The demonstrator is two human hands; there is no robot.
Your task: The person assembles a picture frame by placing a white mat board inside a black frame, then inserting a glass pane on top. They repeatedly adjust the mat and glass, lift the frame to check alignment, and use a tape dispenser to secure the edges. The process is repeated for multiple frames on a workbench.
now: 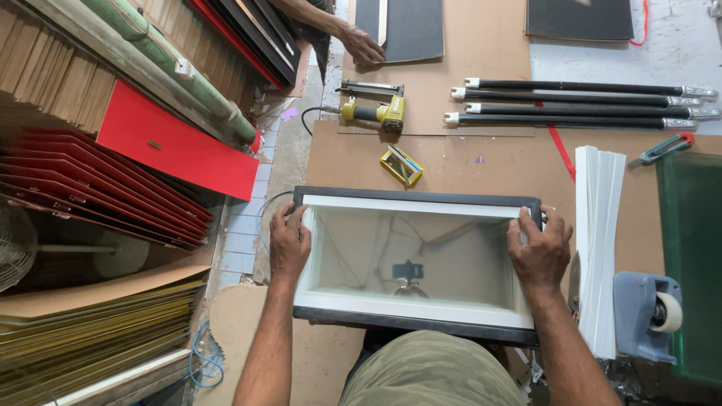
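A rectangular picture frame (418, 198) with a black outer edge, a white inner border and reflective glass lies on brown board in front of me. My left hand (289, 242) grips its left side, fingers curled over the far left corner. At the opposite end, my right hand (539, 249) holds the right side near the far right corner. The glass mirrors a ceiling and a camera.
A yellow nail gun (380, 112) and a small staple box (401, 165) lie beyond the frame. Black rods (579, 102) lie far right. White strips (599, 240), a tape dispenser (647, 312) and green glass (692, 256) sit right. Another person's hand (362, 45) rests on a dark board. Red boards (113, 188) stack left.
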